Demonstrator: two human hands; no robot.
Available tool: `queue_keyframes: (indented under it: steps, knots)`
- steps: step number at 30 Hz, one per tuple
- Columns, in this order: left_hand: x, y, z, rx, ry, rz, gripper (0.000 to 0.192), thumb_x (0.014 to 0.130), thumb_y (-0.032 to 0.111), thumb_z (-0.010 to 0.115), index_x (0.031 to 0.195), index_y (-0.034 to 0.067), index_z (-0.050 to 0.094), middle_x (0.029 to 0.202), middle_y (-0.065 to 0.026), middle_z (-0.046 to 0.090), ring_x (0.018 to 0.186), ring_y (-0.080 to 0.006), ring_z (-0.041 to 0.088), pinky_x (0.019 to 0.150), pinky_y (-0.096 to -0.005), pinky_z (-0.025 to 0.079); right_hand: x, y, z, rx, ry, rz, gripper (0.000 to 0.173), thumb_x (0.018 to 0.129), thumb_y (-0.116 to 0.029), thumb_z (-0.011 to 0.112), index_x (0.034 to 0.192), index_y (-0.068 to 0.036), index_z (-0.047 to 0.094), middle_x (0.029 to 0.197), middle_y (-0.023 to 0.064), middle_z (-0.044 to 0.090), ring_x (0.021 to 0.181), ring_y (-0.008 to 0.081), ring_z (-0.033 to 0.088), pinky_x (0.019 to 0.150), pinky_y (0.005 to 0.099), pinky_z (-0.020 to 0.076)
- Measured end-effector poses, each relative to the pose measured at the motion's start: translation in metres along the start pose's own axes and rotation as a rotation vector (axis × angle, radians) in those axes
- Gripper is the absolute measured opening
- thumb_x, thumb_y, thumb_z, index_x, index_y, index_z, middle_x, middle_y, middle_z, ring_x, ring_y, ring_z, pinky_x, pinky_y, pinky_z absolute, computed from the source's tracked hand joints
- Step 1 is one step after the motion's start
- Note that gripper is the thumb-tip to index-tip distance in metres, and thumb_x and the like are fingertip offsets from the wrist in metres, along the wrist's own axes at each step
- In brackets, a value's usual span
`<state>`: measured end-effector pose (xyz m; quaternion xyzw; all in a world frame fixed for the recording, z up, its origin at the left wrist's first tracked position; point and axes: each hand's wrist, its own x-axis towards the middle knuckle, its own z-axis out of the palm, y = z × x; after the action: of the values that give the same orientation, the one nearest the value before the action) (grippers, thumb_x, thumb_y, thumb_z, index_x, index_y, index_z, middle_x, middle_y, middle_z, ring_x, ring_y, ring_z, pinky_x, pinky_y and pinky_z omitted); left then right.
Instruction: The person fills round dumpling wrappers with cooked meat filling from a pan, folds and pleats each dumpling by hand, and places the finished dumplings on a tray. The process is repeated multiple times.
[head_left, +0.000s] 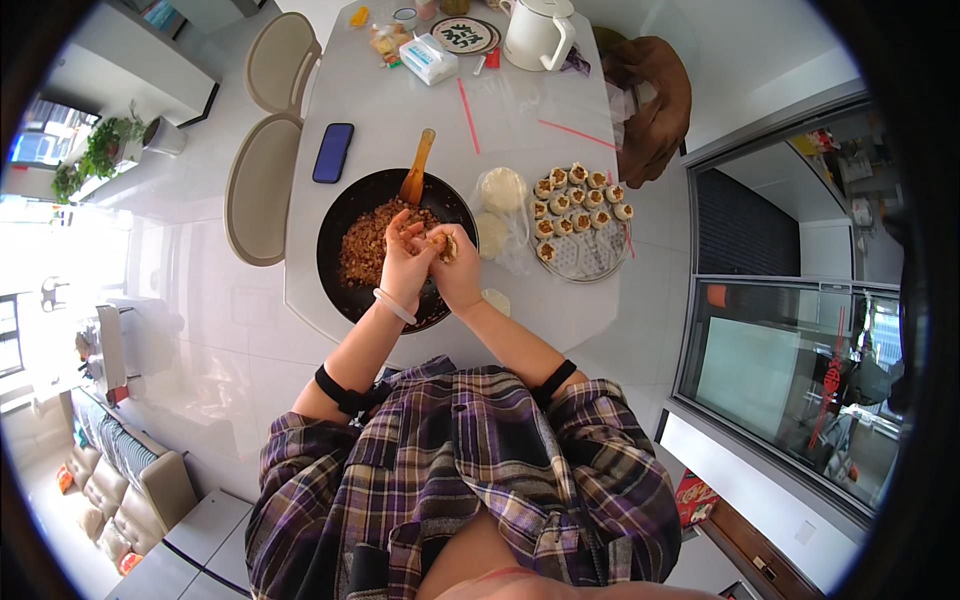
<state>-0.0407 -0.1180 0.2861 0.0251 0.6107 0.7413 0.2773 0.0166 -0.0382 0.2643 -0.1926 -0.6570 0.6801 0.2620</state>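
My right hand is closed round a filled dumpling, whose brown filling shows at its open top. My left hand, with a pale bangle on its wrist, meets it at the fingertips; some of its fingers are spread. Both hands are over a black pan of brown crumbly filling, where a wooden spatula leans on the far rim. To the right, round dough wrappers lie in clear plastic. Beyond them, open-topped dumplings stand in rows on a round steamer tray.
A phone lies left of the pan on the pale table. Clear zip bags, a tissue pack and a white kettle are farther back. Two chairs stand along the left edge.
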Motion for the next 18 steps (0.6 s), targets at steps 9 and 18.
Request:
queue_keyframes:
  steps: [9, 18]
  knots:
    - [-0.017, 0.010, 0.000, -0.032, -0.041, -0.021, 0.062, 0.091, 0.002, 0.062, 0.144, 0.004, 0.031, 0.124, -0.0097, 0.052, 0.113, -0.0161, 0.055, 0.099, -0.0292, 0.045, 0.009, 0.008, 0.000, 0.235, -0.090, -0.065, 0.028, 0.081, -0.002, 0.073, 0.103, -0.003, 0.055, 0.102, 0.0082, 0.062, 0.091, 0.0178, 0.063, 0.080, 0.0295, 0.0514]
    - [-0.013, -0.006, 0.002, 0.011, -0.031, 0.074, 0.064, 0.090, -0.001, 0.063, 0.144, 0.005, 0.030, 0.120, -0.0096, 0.054, 0.111, -0.0160, 0.055, 0.097, -0.0284, 0.046, 0.003, -0.002, -0.003, -0.100, -0.029, -0.138, 0.021, 0.081, -0.009, 0.076, 0.089, -0.003, 0.057, 0.089, 0.0099, 0.066, 0.080, 0.0201, 0.065, 0.073, 0.0304, 0.0515]
